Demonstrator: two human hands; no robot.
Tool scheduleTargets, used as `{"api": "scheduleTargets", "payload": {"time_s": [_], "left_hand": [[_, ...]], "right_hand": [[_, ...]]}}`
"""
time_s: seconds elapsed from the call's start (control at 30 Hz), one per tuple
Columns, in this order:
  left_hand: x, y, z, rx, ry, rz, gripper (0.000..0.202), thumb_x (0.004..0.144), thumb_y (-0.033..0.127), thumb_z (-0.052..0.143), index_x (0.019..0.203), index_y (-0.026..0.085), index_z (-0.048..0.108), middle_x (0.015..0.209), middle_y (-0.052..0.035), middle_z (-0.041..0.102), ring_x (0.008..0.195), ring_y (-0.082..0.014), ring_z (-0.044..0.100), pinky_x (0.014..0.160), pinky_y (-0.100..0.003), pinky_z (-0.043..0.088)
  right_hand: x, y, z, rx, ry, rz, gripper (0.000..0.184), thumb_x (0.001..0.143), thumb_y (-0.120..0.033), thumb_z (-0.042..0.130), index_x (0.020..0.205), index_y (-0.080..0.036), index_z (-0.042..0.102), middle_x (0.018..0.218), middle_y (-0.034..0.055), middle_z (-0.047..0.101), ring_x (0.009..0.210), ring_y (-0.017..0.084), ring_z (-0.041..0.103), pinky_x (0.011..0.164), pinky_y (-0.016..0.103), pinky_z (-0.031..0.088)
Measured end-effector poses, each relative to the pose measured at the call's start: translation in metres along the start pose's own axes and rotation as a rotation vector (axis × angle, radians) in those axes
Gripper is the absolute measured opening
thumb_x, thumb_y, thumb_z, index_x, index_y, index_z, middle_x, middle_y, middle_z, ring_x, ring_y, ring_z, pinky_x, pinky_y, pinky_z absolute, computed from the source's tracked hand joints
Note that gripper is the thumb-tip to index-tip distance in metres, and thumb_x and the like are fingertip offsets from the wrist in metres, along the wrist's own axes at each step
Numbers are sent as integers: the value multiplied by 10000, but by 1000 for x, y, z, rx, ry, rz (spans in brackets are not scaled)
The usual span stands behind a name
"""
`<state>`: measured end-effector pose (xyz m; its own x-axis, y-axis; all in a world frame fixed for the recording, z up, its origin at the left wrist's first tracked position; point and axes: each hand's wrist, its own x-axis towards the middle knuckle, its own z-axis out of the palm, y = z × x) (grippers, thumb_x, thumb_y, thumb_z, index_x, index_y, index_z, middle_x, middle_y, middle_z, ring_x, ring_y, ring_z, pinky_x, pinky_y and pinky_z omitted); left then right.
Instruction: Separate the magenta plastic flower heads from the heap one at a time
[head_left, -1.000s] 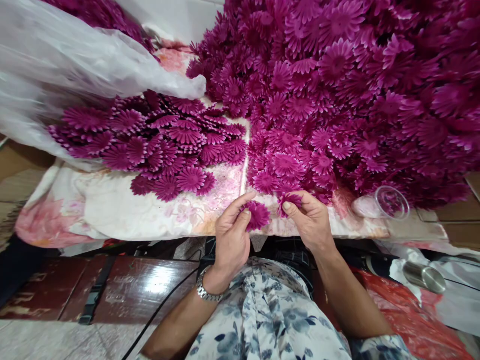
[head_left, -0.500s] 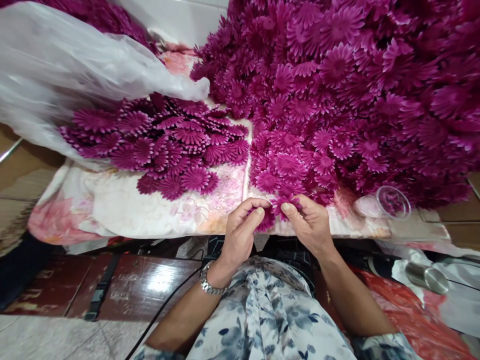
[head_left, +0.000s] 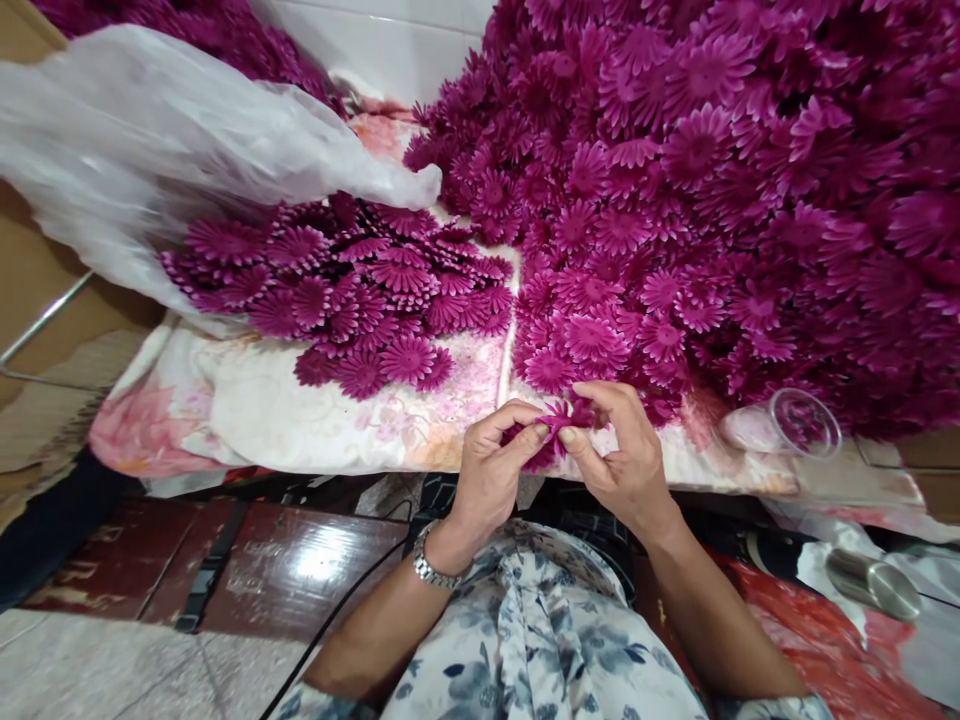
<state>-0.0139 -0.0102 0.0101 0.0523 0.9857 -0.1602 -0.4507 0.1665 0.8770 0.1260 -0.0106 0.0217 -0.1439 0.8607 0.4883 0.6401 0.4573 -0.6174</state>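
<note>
Just above the table's front edge, my left hand (head_left: pixel 491 465) pinches a magenta artificial flower (head_left: pixel 553 428) between thumb and forefinger. My right hand (head_left: pixel 626 460) meets it from the other side, its thumb pressed to the petals and its forefinger arched over them. Part of the flower is hidden by the fingers, and whether it is one layer or more I cannot tell. Beyond my hands rises a large heap of similar magenta flowers (head_left: pixel 637 200). To the left, stacked flower pieces (head_left: pixel 360 290) lie on the floral cloth (head_left: pixel 292 425).
A crumpled translucent plastic bag (head_left: pixel 210 130) covers part of the left side. On the right, a clear plastic cup (head_left: pixel 802 422) lies tipped over. Below the table are a dark red bench (head_left: pixel 300 570), a metal cylinder (head_left: pixel 874 585) and red plastic sheeting (head_left: pixel 802 620).
My right forefinger has lifted away from its thumb and spread over the flower. Both thumbs are closer together at the petals. The whole view has shifted slightly.
</note>
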Motion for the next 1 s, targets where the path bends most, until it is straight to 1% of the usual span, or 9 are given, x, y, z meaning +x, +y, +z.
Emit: {"api": "scheduleTargets", "payload": {"time_s": [0.1, 0.27, 0.4, 0.5, 0.57, 0.63, 0.73, 0.8, 1.0], "left_hand": [[-1, 0, -1, -5, 29, 15, 81, 653, 245, 711, 638, 172, 682, 675, -10, 583, 658, -124, 511, 628, -228, 415], [2, 2, -6, -53, 196, 14, 71, 605, 201, 717, 582, 167, 659, 610, 14, 551, 596, -94, 468, 576, -200, 387], [6, 6, -8, -76, 273, 6, 103, 574, 220, 743, 604, 166, 661, 576, 28, 529, 546, -77, 433, 525, -186, 363], [6, 6, -6, -78, 280, -25, 153, 557, 251, 766, 614, 158, 657, 570, 27, 536, 542, -77, 436, 524, -189, 366], [6, 4, -4, -75, 279, -17, 168, 560, 265, 773, 620, 158, 658, 579, 29, 544, 546, -75, 436, 529, -188, 367], [6, 2, -4, -64, 253, 7, 155, 588, 272, 766, 636, 165, 665, 599, 30, 562, 557, -75, 448, 549, -191, 377], [5, -2, -6, -41, 174, 49, 127, 632, 276, 749, 663, 172, 684, 636, 21, 595, 609, -90, 494, 602, -203, 403], [5, -3, -7, -29, 158, 57, 125, 637, 278, 750, 679, 173, 697, 643, 14, 609, 621, -97, 505, 608, -207, 408], [3, 3, -9, -37, 213, -17, 144, 632, 295, 749, 707, 177, 716, 682, -4, 648, 604, -97, 519, 558, -202, 409]], "right_hand": [[-1, 0, 3, 16, 32, -109, 163, 814, -169, 563, 965, -214, 606, 1021, 92, 587, 941, 193, 571, 788, 354, 496], [9, 4, -5, -10, 212, -107, 141, 799, -110, 556, 874, -216, 609, 856, 49, 620, 807, 172, 594, 712, 331, 496], [38, 25, -28, -304, 370, -119, 125, 803, -164, 572, 903, -216, 627, 892, 64, 642, 862, 197, 586, 787, 370, 468], [54, 35, -41, -555, 314, -102, 179, 817, -234, 575, 983, -219, 641, 1051, 84, 648, 975, 233, 567, 881, 423, 414], [54, 30, -41, -554, 306, -103, 222, 818, -247, 581, 1031, -221, 637, 1086, 92, 636, 1002, 241, 560, 898, 432, 404], [45, 16, -34, -388, 238, -103, 244, 816, -239, 588, 1056, -221, 629, 1042, 94, 634, 971, 223, 573, 864, 402, 439], [31, -6, -18, -34, -75, -76, 185, 835, -217, 559, 1004, -209, 635, 904, 64, 641, 851, 170, 595, 755, 321, 492], [29, -12, -11, 94, -168, -44, 141, 847, -185, 526, 931, -198, 639, 802, 34, 637, 762, 141, 593, 693, 282, 492], [70, 1, -23, -65, 97, -48, 141, 828, -179, 544, 921, -190, 649, 834, 34, 680, 746, 148, 615, 693, 284, 487]]}}
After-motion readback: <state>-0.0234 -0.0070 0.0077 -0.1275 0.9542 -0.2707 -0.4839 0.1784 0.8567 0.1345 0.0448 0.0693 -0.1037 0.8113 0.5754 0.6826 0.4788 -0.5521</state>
